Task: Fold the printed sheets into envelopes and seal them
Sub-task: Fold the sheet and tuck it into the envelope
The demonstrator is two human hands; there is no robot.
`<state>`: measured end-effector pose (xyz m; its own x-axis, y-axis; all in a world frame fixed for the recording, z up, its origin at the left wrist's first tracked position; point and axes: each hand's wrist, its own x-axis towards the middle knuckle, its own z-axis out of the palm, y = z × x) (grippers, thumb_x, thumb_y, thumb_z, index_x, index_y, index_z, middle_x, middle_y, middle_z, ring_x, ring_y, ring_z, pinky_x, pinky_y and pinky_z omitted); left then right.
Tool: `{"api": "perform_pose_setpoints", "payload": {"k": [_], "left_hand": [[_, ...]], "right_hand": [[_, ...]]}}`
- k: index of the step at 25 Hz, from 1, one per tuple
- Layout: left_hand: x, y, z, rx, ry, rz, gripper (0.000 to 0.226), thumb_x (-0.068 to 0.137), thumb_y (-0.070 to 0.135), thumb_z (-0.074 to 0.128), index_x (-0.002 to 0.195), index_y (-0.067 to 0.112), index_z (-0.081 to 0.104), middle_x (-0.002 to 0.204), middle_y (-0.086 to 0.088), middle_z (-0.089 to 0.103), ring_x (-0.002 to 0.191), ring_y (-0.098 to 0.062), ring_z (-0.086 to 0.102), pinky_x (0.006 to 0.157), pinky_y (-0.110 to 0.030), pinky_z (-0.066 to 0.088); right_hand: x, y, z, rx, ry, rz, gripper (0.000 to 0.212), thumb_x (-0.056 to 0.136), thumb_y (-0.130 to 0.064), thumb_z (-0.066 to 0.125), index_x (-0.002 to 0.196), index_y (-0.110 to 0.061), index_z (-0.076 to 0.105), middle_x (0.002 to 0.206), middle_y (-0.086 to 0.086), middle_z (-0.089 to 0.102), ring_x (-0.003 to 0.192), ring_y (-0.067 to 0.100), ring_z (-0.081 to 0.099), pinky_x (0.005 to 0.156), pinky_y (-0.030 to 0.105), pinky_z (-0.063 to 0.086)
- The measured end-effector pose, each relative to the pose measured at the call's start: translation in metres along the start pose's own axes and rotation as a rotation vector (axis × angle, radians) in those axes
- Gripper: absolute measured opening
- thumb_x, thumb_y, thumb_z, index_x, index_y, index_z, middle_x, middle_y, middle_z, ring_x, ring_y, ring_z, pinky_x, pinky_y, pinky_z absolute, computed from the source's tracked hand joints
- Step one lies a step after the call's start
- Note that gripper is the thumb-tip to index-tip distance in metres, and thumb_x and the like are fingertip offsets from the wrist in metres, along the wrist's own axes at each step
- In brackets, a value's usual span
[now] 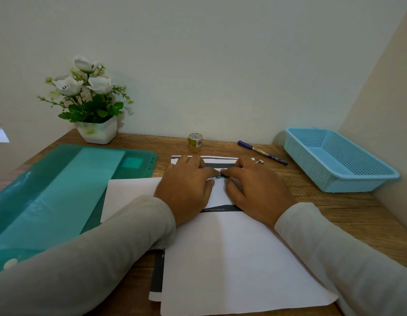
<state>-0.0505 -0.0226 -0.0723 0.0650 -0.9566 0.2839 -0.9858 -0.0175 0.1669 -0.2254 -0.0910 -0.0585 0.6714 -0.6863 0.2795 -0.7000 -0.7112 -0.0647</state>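
A printed sheet [220, 161] with dark bands lies folded in the middle of the wooden desk, partly under both hands. My left hand [186, 190] lies flat on its left part, fingers stretched forward. My right hand [255, 188] lies flat on its right part, a ring on one finger. The two index fingertips meet at a small dark mark on the fold. A plain white sheet [239, 258] lies nearer me, overlapping a printed sheet [157, 277] whose dark edge shows at the left.
A teal plastic folder [56, 192] covers the desk's left side, with a white sheet corner [129, 190] beside it. A flower pot [97, 131] stands at the back left. A tape roll [195, 140] and a pen [262, 152] lie at the back. A blue basket [334, 158] sits right.
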Motion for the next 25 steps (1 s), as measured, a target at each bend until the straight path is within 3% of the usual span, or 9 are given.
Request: {"api": "perform_pose_setpoints", "payload": {"k": [7, 15, 21, 25], "left_hand": [[0.0008, 0.0026, -0.0018, 0.07, -0.041, 0.002, 0.046, 0.104, 0.045, 0.031, 0.143, 0.03, 0.051, 0.138, 0.003, 0.049, 0.125, -0.019, 0.042, 0.106, -0.039, 0.041], [0.0, 0.0045, -0.0045, 0.118, -0.066, 0.003, 0.051, 0.104, 0.048, 0.028, 0.147, 0.029, 0.045, 0.145, 0.003, 0.045, 0.131, -0.02, 0.039, 0.111, -0.04, 0.038], [-0.0012, 0.006, -0.0063, 0.074, -0.08, -0.02, 0.051, 0.103, 0.049, 0.032, 0.146, 0.026, 0.047, 0.145, 0.003, 0.045, 0.132, -0.018, 0.039, 0.113, -0.04, 0.035], [-0.0025, 0.005, -0.0068, 0.019, -0.063, -0.052, 0.052, 0.102, 0.05, 0.036, 0.145, 0.023, 0.049, 0.147, 0.002, 0.047, 0.134, -0.018, 0.039, 0.115, -0.037, 0.031]], "right_hand": [[-0.0021, 0.006, 0.0007, 0.044, -0.005, 0.011, 0.038, 0.104, -0.048, 0.047, 0.127, -0.028, 0.069, 0.121, -0.005, 0.058, 0.101, 0.012, 0.056, 0.081, 0.023, 0.045], [-0.006, 0.0028, -0.0013, 0.0, -0.014, -0.026, 0.046, 0.106, -0.047, 0.037, 0.145, -0.031, 0.053, 0.132, -0.003, 0.054, 0.108, 0.014, 0.055, 0.077, 0.024, 0.04], [-0.0072, 0.004, -0.0043, 0.028, -0.02, -0.026, 0.042, 0.105, -0.048, 0.042, 0.138, -0.03, 0.061, 0.133, -0.005, 0.053, 0.107, 0.013, 0.055, 0.077, 0.023, 0.04], [-0.0043, 0.0028, -0.0025, 0.008, -0.026, -0.017, 0.045, 0.105, -0.05, 0.039, 0.143, -0.031, 0.055, 0.134, -0.004, 0.052, 0.108, 0.015, 0.056, 0.08, 0.027, 0.049]]}}
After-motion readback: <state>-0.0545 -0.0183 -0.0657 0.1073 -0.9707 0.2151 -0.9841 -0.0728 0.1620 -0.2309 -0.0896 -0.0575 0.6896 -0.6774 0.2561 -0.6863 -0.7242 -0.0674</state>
